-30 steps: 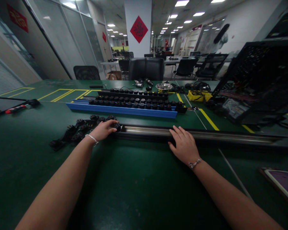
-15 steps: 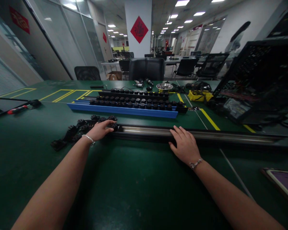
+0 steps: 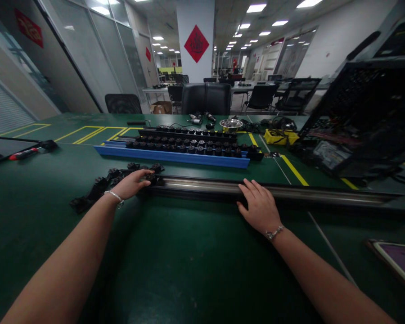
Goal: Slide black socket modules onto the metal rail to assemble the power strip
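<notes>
A long black rail (image 3: 202, 185) with a shiny metallic channel lies crosswise on the green table. At its left end, my left hand (image 3: 131, 184) pinches a small black socket module (image 3: 151, 178) between thumb and fingers. The module is partly hidden by the fingers. Just behind and left of this hand lies a pile of similar black socket modules (image 3: 99, 185). My right hand (image 3: 260, 204) spans the rail's middle, fingers over the far side and thumb at the near side.
Beyond the rail lie a blue rail (image 3: 172, 157) and black rails (image 3: 189, 133) carrying rows of modules. An open computer case (image 3: 354, 121) stands at right, a phone (image 3: 400, 261) nearer. A red-handled screwdriver (image 3: 23, 154) is at left, a metal bowl (image 3: 231, 124) behind.
My left hand has shifted left with the socket module, and the rail's left end has moved slightly left. My right hand has barely moved. A person in the right background has gone from sight.
</notes>
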Demonstrator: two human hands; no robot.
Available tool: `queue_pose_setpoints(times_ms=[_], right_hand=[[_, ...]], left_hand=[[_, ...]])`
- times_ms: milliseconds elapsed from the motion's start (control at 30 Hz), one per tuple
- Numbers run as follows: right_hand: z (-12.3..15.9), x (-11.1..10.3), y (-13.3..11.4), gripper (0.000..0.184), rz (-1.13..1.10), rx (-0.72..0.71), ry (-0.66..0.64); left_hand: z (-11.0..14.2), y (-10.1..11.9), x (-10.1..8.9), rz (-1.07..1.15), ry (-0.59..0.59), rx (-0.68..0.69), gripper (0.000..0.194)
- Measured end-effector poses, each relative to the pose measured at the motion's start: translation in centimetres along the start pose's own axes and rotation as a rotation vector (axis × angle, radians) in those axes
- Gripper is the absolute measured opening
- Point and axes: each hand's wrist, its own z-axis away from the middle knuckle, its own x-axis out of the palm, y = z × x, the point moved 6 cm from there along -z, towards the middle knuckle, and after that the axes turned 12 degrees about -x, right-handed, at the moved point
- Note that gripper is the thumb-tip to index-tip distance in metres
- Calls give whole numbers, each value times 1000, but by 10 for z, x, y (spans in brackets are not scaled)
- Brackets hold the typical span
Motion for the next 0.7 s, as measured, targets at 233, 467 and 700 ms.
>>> queue_pose_setpoints(times_ms=[233,467,700], right_hand=[[0,1,0,47,6,2,-16],[0,1,1,47,0,-1,-5],[0,2,1,46,-11,-9,20]], left_hand=[[-5,-12,-2,-12,28,19,50],[-3,-20,-5,80,44,-40,44],[-3,-30,-5,266,32,-112,51]])
